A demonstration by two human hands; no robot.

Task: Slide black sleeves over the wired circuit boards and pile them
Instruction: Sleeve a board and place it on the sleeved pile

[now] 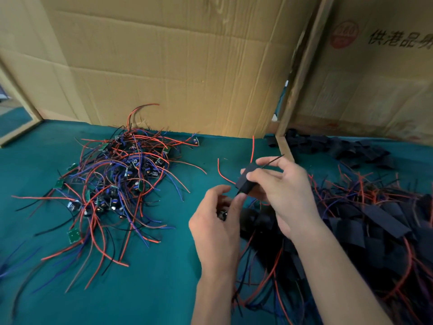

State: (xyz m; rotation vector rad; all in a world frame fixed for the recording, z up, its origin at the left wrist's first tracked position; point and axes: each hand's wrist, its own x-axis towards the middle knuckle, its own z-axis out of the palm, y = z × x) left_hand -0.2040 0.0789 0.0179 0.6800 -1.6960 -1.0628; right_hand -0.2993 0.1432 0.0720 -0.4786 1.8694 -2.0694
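Two bare hands work over a green table [145, 289]. The left hand [216, 221] is nearest. Its fingers are curled, and its thumb and first finger pinch the bottom end of a black sleeve [246, 181]. A small dark part peeks out from under this hand, but it is too blurry to tell what it is.

The right hand [288, 191] is just above and to the right. Its fingers and thumb are bent around the upper part of the same sleeve and hold it tight. The sleeve is up off the table, tilted, between the two hands. A red wire [252, 148] and a thin black wire [273, 160] stick out of its top end. Another red wire [222, 173] curls out on the left side.

Under and to the right of the hands lies a big pile of finished pieces [365, 231], all black sleeves with red, blue and black wires poking out.

On the left, well apart from the hands, sits a messy heap of bare boards [117, 174]. They are little green boards with red, blue and black wires all tangled up.

Farther back on the right lies a bunch of empty sleeves [332, 148], flat and dark.

Behind it all stand cardboard walls [164, 55]. The right one has a red stamp [344, 35] and some dark writing.
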